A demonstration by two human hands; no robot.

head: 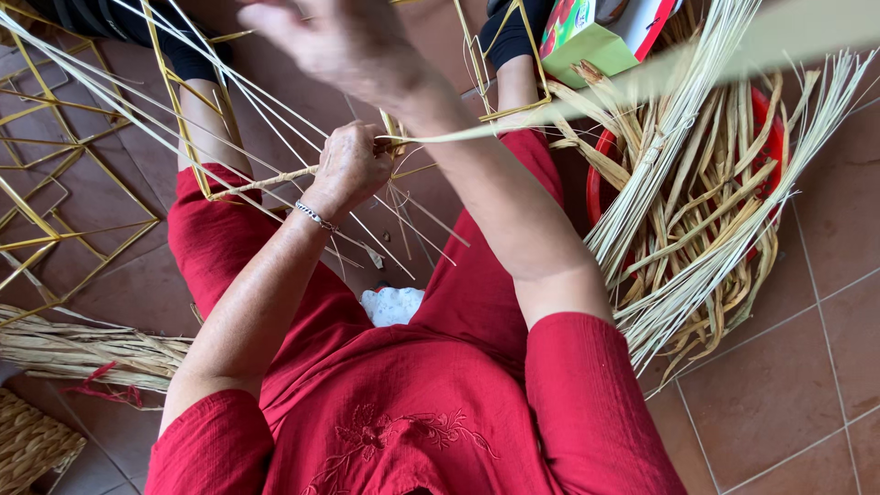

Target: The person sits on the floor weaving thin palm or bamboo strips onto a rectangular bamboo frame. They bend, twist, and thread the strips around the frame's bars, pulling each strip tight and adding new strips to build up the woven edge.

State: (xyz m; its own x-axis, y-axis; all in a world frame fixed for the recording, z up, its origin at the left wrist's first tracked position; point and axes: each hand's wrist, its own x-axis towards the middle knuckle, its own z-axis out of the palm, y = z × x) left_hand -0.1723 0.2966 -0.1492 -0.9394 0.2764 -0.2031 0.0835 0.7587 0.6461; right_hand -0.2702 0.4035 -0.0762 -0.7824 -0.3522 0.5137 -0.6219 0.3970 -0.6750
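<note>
left hand (346, 170): closed in a pinch around the woven start of a thin straw strand (275, 177), right over the lap; silver bracelet (314, 215) on the wrist

right hand (344, 41): raised high and close to the camera, blurred, so can't tell if gripping or loose; a long flat pale reed strip (550, 115) running from near the left hand out toward the top right, crossing in front of this forearm

wire frame (188, 137): yellow-gold, thin rods, standing between the knees, touching the woven strand at the left hand; loose straw ends fanning down from the pinch point

more frames (55, 192): same yellow wire, lying flat on the floor on the left, well apart from the hands

reed bundle (697, 202): big heap of pale dried reeds on the right, sitting in a red basin (596, 183), only bits of the rim showing

box (587, 37): green and red carton at top, just beside the reed heap

straw sheaf (82, 348): bundled on the floor lower left, red string (110, 392) trailing by it

woven piece (32, 445): finished-looking plaited corner, bottom left edge

white cloth (392, 305): small crumpled bit in the lap

clothes: red top and red trousers, dark socks

floor (788, 367): reddish-brown tiles
</note>
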